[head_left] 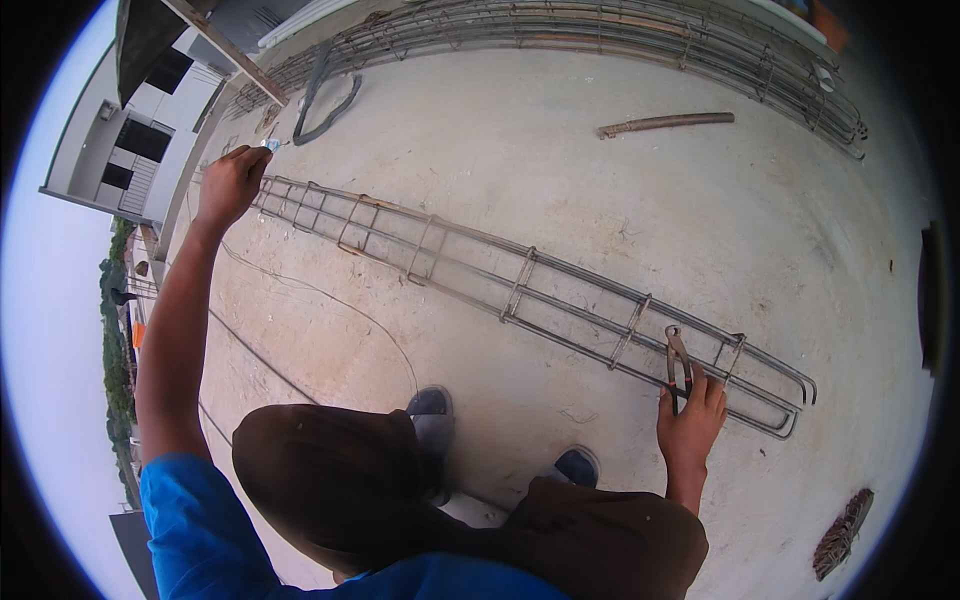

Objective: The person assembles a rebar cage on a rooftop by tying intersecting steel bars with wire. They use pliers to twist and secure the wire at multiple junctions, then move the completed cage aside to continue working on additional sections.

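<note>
A long rebar cage [520, 292] lies across the floor before me, its bars joined by square stirrups and its near-right end bent into hooks. My right hand [690, 425] is closed around the dark handles of end-cutting pincers [677, 350], whose metal jaws point away from me over the cage's right part. Far off to the left, my left hand [230, 187] is raised on an outstretched arm, with its fingers pinched together. A small pale-blue thing [271, 145] shows at its fingertips; whether the hand holds it I cannot tell.
More rebar cages [600, 35] are stacked along the far side. A brown rod [667, 124] and a bent dark strip [330, 120] lie on the concrete. Thin wire [365, 315] curls near my shoes [432, 420]. At lower right sits a bundle of tie wires [843, 533].
</note>
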A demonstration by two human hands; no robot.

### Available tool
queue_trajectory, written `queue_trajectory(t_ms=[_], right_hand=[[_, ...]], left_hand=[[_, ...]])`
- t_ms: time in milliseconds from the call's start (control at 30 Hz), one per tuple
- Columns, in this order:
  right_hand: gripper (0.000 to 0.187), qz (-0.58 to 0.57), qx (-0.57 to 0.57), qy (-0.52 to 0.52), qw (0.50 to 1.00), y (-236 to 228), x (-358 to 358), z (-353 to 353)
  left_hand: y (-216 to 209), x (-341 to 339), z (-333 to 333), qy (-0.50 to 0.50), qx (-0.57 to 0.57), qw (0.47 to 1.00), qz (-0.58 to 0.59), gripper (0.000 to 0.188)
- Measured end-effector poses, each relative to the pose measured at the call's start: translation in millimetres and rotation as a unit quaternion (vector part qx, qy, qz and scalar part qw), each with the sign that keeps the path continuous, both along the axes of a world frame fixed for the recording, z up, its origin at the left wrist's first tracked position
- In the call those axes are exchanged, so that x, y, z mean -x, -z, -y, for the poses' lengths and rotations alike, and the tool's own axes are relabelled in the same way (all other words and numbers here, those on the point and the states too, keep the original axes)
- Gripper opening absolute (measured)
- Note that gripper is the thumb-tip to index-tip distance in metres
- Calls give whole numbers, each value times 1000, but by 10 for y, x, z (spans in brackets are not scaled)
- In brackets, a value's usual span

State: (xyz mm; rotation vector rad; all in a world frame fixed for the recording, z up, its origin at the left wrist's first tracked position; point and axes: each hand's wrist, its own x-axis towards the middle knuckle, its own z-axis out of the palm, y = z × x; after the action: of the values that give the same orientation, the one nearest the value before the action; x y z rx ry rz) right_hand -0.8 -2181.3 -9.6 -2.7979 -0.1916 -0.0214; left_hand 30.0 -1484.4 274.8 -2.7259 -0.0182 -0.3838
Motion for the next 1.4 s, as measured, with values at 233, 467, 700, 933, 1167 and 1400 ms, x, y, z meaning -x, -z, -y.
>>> queue_trajectory(t_ms=[233, 467, 700, 933, 1167, 1400], right_hand=[[44, -125, -176, -185, 959, -290, -322, -562], [41, -200, -136, -397, 885, -865, -549, -975], [34, -197, -104, -470, 854, -1908, -1036, -1711], [37, -3, -113, -574, 811, -1021, -881, -2778], [29, -149, -226, -548, 792, -191, -854, -2762], [15, -201, -201, -538, 793, -71, -1073, -2807]], left_hand=[[-1328, 1251, -737, -86, -153, 984, -24, 16], [-1807, 1540, -811, -55, -208, 972, -100, 18], [851, 1001, 524, -250, 560, 787, -75, 36], [2587, 1402, 1770, -211, 780, 567, -162, 32], [2702, 1265, 2251, -210, 802, 525, -191, 34], [2763, 1081, 2274, -191, 786, 541, -231, 35]])
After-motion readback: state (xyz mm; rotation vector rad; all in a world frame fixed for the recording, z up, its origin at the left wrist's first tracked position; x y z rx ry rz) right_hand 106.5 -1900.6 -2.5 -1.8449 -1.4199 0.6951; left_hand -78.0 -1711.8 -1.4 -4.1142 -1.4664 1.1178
